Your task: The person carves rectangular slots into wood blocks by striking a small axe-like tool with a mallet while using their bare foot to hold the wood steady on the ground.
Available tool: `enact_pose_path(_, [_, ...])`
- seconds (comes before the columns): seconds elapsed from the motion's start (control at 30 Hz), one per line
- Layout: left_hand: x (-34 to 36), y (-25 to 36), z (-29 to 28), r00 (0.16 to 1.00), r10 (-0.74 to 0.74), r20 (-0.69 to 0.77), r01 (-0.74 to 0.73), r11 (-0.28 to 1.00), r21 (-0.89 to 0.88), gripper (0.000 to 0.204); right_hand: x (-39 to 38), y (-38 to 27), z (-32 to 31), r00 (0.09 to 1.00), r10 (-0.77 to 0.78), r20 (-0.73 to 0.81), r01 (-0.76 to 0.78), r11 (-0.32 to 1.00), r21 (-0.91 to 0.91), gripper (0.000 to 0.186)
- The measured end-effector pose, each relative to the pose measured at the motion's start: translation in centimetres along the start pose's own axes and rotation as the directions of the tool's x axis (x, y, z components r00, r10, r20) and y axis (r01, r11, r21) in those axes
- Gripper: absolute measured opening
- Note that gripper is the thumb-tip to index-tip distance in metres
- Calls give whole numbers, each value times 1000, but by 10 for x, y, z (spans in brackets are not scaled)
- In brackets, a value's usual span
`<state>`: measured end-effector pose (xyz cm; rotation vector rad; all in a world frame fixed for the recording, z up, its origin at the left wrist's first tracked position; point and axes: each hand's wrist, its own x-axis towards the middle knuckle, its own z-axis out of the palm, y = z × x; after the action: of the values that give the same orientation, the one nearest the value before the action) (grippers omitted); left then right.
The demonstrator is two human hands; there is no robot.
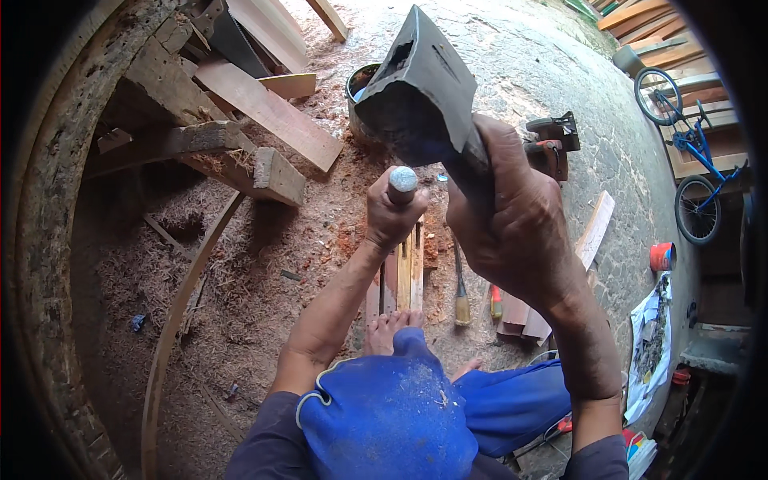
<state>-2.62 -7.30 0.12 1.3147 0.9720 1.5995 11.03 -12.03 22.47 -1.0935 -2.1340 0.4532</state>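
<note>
My right hand (512, 216) is closed round the handle of a mallet with a dark, blocky, chipped head (436, 92), raised above the other hand. Beneath it, my left hand (390, 214) grips a chisel (402, 181) upright; I see its round, pale handle end, while the blade is hidden below the fist. The mallet head is apart from the chisel. Directly under my left hand lies a pale wooden bar (411, 276) with slots cut in it, next to darker strips. My bare foot (384, 331) rests on the near end of the wood.
A wooden-handled tool (462, 308) and a red-and-green handle (496, 302) lie right of the bar. Planks (272, 112) and a heavy beam (276, 178) stand at left among shavings. A bucket (358, 100), a power tool (552, 152) and a blue bicycle (698, 148) are farther off.
</note>
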Motion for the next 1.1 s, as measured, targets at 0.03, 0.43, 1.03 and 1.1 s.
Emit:
enact_pose_path(0.03, [-4, 1, 1, 1000, -12, -18, 11, 999, -51, 14, -4, 7, 4, 982, 91, 167, -61, 983, -176, 43])
enact_pose_path(0.43, [4, 36, -17, 993, -96, -66, 95, 995, -10, 14, -75, 43, 15, 848, 499, 180, -519, 849, 94, 41])
enact_pose_path(1.03, [-10, 28, -14, 982, -166, -92, 161, 985, -61, 14, -88, 52, 19, 799, 543, 259, -583, 805, 109, 45])
enact_pose_path(1.1, [-13, 30, -11, 985, -147, -86, 146, 989, -20, 14, -72, 41, 8, 829, 480, 287, -524, 846, 98, 46])
